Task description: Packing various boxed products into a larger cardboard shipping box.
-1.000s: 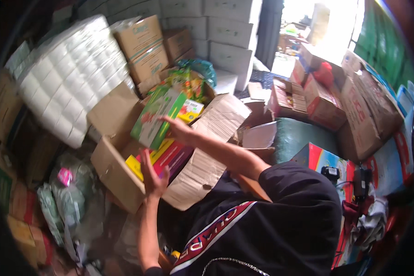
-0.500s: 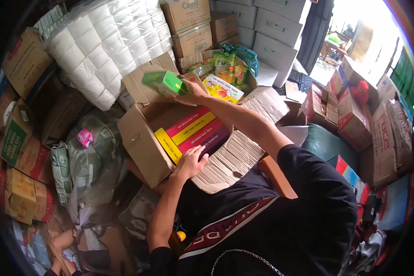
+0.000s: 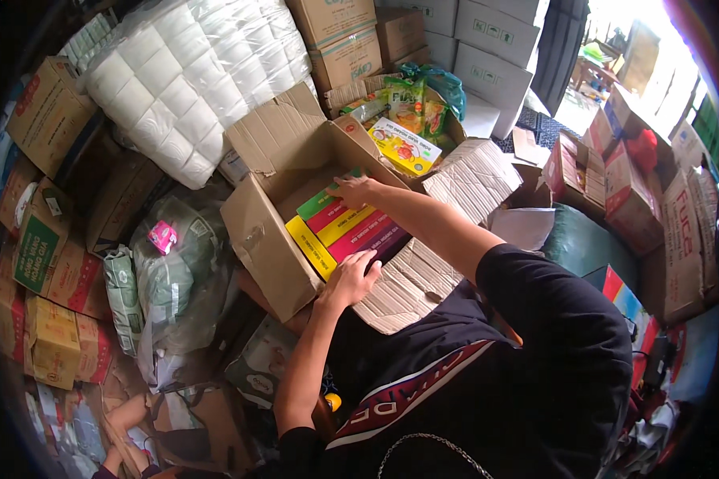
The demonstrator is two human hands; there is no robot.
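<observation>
An opened brown cardboard carton (image 3: pixel 260 254) stands before me, its flaps folded out. Thin boxes lie side by side inside: a green box (image 3: pixel 315 204), a red box (image 3: pixel 335 214), a yellow box (image 3: pixel 348 224), a pink box (image 3: pixel 363 237) and a dark purple box (image 3: pixel 387 243). Another yellow box (image 3: pixel 310 248) lies crosswise at their left ends. My right hand (image 3: pixel 357 192) reaches into the carton with its fingers closed over the green box, covering part of it. My left hand (image 3: pixel 350 281) rests on the carton's near edge, fingers apart, fingertips by the purple box.
Behind it, another carton holds a white-and-yellow box (image 3: pixel 405 147) and green snack bags (image 3: pixel 407 104). A large plastic-wrapped pack of white rolls (image 3: pixel 192 88) stands at the far left. White cartons (image 3: pixel 495 76) are stacked behind. Another person's bare limbs (image 3: pixel 126 415) show at lower left.
My right hand has come down into the carton with the green box, which now lies beside the red one. My left hand stays at the near edge. The view has shifted slightly.
</observation>
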